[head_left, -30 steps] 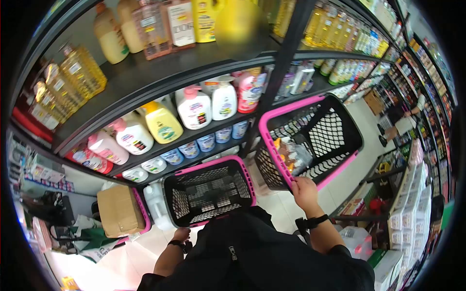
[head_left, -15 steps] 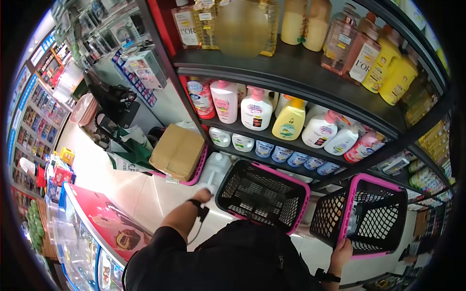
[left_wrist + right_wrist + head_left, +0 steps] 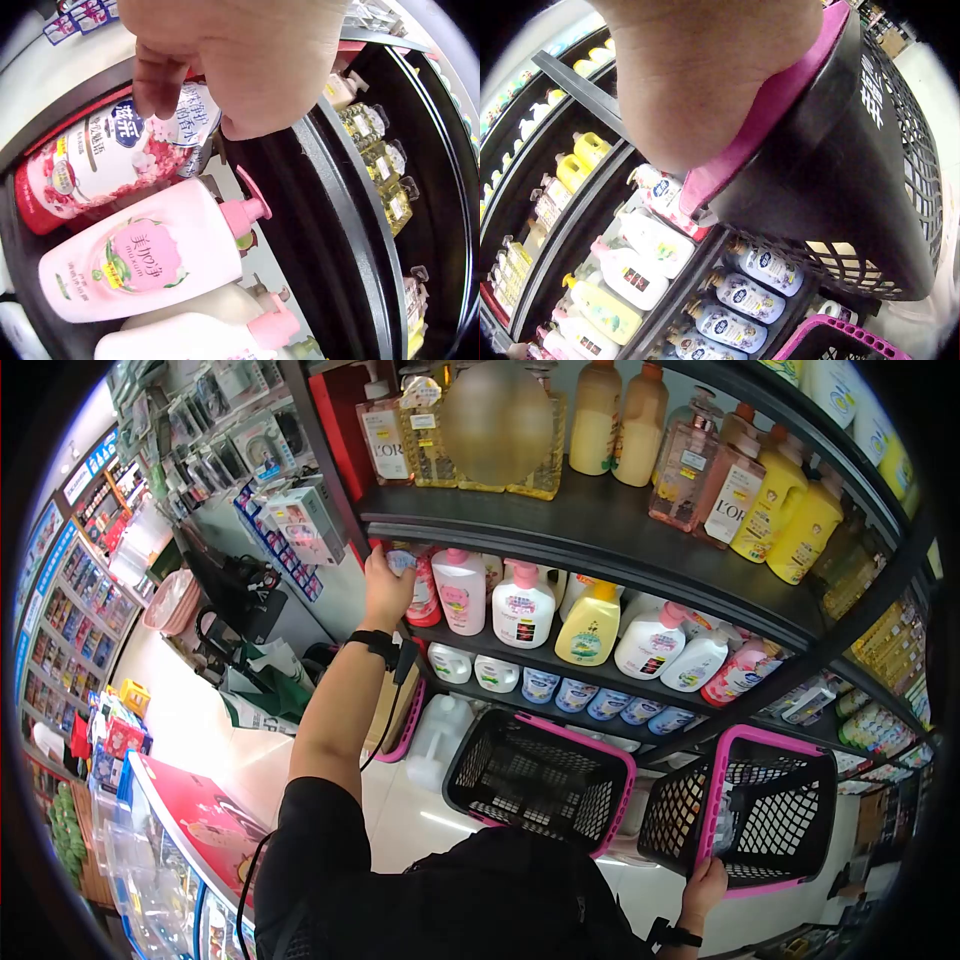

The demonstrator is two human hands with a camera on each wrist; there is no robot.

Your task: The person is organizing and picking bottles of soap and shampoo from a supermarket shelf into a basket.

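At the left end of the middle shelf, my left hand (image 3: pixel 388 590) has its fingers and thumb round the top of a red and white bottle (image 3: pixel 421 592). In the left wrist view the hand (image 3: pixel 240 64) covers the cap of that bottle (image 3: pixel 97 161), which lies beside a pink pump bottle (image 3: pixel 142 259). My right hand (image 3: pixel 706 884) grips the pink rim of a black basket (image 3: pixel 780 815) at the right; a clear package is partly visible inside. In the right wrist view, the hand (image 3: pixel 694 82) covers part of the pink rim (image 3: pixel 780 105).
A second black basket (image 3: pixel 540 770) stands on the floor below the shelves, with a white jug (image 3: pixel 438 740) to its left. Yellow and pink bottles line the upper shelf (image 3: pixel 600 525). A pink-topped display counter (image 3: pixel 205 820) is at the lower left.
My left hand has risen from low near the white jug to the red and white bottle. My right hand keeps hold of the basket rim. The head view has turned left since the earliest frame.
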